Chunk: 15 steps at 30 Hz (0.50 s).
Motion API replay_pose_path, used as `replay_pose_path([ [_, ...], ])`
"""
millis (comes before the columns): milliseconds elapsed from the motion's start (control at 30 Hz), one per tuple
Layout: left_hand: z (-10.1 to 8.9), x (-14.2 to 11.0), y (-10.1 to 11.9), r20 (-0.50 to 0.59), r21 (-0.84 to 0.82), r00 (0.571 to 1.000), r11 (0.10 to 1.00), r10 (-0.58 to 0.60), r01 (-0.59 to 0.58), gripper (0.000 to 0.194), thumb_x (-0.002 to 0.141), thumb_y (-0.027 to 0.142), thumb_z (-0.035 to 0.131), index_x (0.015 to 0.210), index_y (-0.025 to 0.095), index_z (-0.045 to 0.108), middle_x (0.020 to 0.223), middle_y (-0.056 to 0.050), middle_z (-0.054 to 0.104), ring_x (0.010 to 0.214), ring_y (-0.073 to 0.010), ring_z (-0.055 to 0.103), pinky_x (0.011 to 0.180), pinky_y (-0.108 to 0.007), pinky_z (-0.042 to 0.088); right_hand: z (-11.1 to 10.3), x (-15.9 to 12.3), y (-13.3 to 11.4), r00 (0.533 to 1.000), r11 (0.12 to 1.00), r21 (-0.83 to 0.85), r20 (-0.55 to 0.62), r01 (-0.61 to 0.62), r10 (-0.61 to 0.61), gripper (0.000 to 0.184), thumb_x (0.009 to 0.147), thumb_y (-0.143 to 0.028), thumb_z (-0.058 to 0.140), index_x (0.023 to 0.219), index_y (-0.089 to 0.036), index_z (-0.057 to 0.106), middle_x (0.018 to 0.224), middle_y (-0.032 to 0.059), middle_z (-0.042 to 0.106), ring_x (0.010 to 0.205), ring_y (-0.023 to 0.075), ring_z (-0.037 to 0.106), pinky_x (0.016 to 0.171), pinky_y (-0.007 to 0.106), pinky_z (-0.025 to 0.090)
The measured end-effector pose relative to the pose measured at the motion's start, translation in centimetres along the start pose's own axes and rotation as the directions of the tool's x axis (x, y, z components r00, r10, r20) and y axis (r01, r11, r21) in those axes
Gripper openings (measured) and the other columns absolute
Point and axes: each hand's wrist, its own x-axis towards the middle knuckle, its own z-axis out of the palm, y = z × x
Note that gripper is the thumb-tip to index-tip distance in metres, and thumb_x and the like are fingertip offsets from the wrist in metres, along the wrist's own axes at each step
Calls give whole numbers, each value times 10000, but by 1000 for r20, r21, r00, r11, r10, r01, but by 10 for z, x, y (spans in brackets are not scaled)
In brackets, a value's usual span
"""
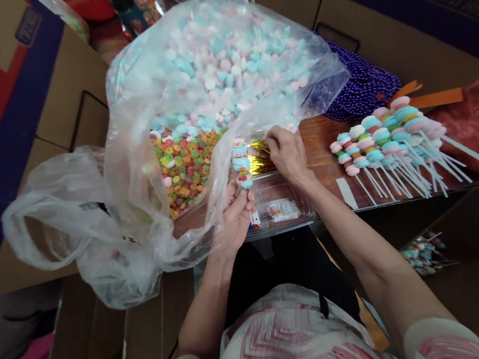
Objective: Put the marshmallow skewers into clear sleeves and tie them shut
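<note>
In my left hand is a marshmallow skewer, held upright by its lower end, with pink, white and blue pieces and printed wrap over it. My right hand is closed at the right end of a bundle of gold twist ties, its fingertips pinched on them. Both the ties and some small printed packets lie in a clear plastic tray. Beside my left hand, a big clear plastic bag holds pastel marshmallows and sugared gummy rings.
Finished marshmallow skewers with white sticks are piled on the table's right side. Behind them are purple dotted cloth and orange strips. Cardboard boxes flank the table. More skewers sit in a lower box at right.
</note>
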Motion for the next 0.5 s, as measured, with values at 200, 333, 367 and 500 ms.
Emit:
replay_pose_path([
  [200, 5, 1, -6, -25, -11, 999, 999, -46, 46, 324, 741, 207, 883, 919, 196, 613, 713, 44, 585, 571, -54, 492, 548, -171, 408, -3, 3, 13, 980, 835, 547, -191, 53, 63, 82, 889, -229, 535, 820, -235, 493, 749, -21, 578, 674, 136, 530, 665, 287, 429],
  [333, 11, 3, -9, -100, -19, 994, 999, -53, 51, 344, 744, 216, 884, 876, 199, 566, 680, 56, 588, 509, -35, 445, 504, -146, 370, -17, -9, 8, 962, 590, 808, -160, -1, 221, 199, 876, -361, 636, 816, -246, 486, 702, -45, 527, 594, 105, 500, 558, 245, 416],
  [367, 13, 4, -11, -121, -8, 991, 999, -49, 49, 341, 754, 218, 875, 850, 197, 549, 663, 59, 580, 491, -29, 417, 489, -143, 348, -22, -18, 4, 957, 523, 852, -132, -23, 257, 246, 867, -405, 667, 821, -249, 482, 709, -45, 541, 589, 101, 507, 545, 238, 421],
  [500, 26, 4, -22, -140, 84, 990, 996, -14, 26, 297, 796, 244, 830, 846, 190, 542, 649, 61, 576, 463, -17, 338, 455, -143, 265, -31, -69, -14, 956, 337, 934, 22, -124, 292, 355, 780, -452, 797, 933, -255, 544, 739, -46, 623, 597, 102, 565, 545, 232, 472],
])
